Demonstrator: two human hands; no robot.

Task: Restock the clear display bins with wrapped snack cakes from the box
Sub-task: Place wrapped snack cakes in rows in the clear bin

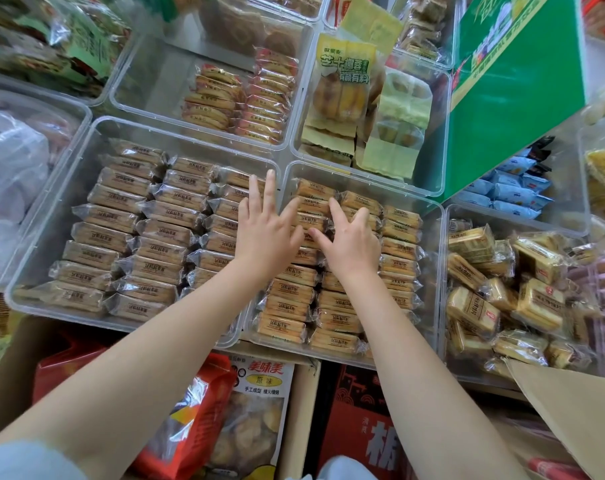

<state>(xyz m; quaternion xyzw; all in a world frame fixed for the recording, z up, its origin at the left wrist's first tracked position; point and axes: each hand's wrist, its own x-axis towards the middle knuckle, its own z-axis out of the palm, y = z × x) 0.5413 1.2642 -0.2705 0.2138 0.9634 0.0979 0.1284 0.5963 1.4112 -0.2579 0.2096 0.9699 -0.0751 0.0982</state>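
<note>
Over the middle clear bin [429, 216], rows of wrapped snack cakes [287, 308] are being pressed flat by the left hand [268, 233] and right hand [351, 242], fingers spread straight, gripping nothing.

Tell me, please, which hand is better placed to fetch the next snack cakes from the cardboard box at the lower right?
Probably the right hand. It rests on the cakes in the middle bin, on the same side as the cardboard box flap. The left hand lies farther left, over the bins' shared edge, and would have to cross over.
</note>
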